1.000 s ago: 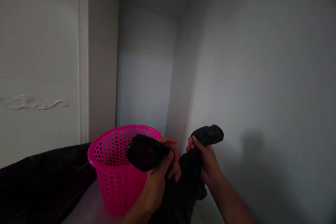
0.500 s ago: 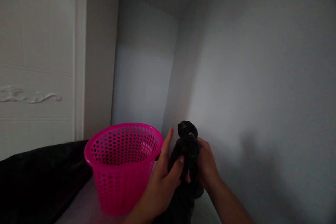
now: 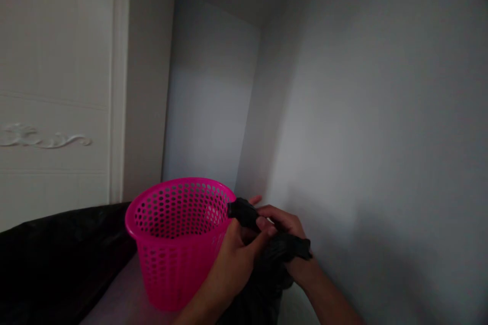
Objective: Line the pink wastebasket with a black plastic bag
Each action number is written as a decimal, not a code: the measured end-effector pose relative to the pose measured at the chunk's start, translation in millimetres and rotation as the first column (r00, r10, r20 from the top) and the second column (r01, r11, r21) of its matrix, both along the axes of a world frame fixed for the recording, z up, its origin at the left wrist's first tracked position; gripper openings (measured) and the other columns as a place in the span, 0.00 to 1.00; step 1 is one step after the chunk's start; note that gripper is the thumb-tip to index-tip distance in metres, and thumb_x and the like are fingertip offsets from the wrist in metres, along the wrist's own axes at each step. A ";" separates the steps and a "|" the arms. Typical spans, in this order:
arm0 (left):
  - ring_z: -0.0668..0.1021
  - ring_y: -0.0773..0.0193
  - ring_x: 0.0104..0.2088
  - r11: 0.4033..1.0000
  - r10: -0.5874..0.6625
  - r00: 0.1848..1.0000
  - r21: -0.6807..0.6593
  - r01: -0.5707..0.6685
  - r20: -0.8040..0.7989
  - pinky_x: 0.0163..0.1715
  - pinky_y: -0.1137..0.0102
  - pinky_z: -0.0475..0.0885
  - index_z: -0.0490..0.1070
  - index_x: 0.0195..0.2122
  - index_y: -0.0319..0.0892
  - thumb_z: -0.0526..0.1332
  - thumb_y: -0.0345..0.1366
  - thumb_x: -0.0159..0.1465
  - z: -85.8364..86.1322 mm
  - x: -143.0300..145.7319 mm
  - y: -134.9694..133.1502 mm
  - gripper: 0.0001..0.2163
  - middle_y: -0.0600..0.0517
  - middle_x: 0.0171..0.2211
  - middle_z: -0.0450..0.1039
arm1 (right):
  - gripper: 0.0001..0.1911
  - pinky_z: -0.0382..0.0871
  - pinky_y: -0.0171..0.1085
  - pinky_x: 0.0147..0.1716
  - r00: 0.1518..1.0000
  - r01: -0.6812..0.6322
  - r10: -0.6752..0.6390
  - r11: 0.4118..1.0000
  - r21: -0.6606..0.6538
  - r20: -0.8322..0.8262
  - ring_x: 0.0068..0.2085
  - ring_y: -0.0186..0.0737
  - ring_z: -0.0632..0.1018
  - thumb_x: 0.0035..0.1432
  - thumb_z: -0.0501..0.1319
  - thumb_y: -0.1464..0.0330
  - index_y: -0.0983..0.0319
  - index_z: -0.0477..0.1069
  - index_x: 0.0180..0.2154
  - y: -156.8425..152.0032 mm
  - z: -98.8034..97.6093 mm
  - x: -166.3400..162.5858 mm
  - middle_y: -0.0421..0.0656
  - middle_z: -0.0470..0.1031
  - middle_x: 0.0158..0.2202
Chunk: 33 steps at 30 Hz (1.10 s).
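A black plastic bag (image 3: 272, 256) is bunched between my hands, its lower part hanging down past the bottom edge of the view. My left hand (image 3: 238, 259) pinches the gathered top, thumb pressed against it from the near side. On the far side, my right hand (image 3: 287, 226) has its fingers closed on the same bunched plastic. One twisted end of the bag points left towards the basket's rim and another sticks out over my right wrist. Just left of my hands stands a pink perforated plastic basket (image 3: 179, 269), upright, with nothing visible inside.
Another black plastic sheet or bag (image 3: 57, 259) lies spread at the lower left. Behind it rises a white cabinet (image 3: 57, 61) with carved trim. A pale wall (image 3: 362, 111) runs close along the right. The basket rests on a light surface (image 3: 118, 294).
The upright loop at the bag's top has been folded over and now lies as two ends, left and right. My right hand has shifted left, closer to my left hand.
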State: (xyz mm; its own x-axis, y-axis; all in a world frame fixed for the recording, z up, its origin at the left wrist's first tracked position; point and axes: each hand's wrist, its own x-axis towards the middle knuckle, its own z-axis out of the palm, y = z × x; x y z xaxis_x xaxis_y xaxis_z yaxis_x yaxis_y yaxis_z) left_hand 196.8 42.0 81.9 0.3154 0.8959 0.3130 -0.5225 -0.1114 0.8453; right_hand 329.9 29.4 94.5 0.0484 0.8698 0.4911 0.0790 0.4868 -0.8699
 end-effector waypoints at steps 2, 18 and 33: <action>0.81 0.62 0.32 0.996 0.087 0.996 -0.003 -0.087 0.001 0.29 0.71 0.76 0.77 0.57 0.40 0.75 0.51 0.56 -0.4 -3.9 1.8 0.31 0.46 0.40 0.83 | 0.17 0.75 0.40 0.40 0.990 -0.128 0.127 0.991 -0.022 -0.059 0.38 0.46 0.81 0.60 0.69 0.54 0.58 0.85 0.43 -7.9 -2.5 0.6 0.46 0.84 0.40; 0.81 0.52 0.59 0.903 0.343 0.937 0.297 -0.311 -0.061 0.60 0.56 0.75 0.73 0.66 0.46 0.63 0.37 0.68 -18.1 -3.6 1.0 0.24 0.45 0.59 0.80 | 0.30 0.74 0.42 0.47 0.982 0.115 -0.134 0.983 0.142 0.133 0.44 0.50 0.79 0.66 0.59 0.42 0.58 0.83 0.48 -21.6 -8.4 -6.0 0.48 0.82 0.42; 0.86 0.57 0.37 0.312 0.669 0.741 0.926 -0.213 -0.055 0.38 0.68 0.81 0.59 0.75 0.52 0.56 0.29 0.72 -26.5 -18.9 8.9 0.30 0.45 0.42 0.85 | 0.22 0.70 0.36 0.32 0.992 0.078 -0.078 0.997 -0.007 -0.103 0.31 0.42 0.75 0.56 0.71 0.46 0.59 0.80 0.31 -9.9 6.4 -17.6 0.41 0.77 0.28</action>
State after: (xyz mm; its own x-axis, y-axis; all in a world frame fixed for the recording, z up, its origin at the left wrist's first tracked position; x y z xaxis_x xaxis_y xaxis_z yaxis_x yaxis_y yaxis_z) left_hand 177.9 50.9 55.4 0.2427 0.2796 0.9290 0.1747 -0.9545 0.2416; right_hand 312.3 19.5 100.8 0.1666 0.8630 0.4770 0.0263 0.4797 -0.8770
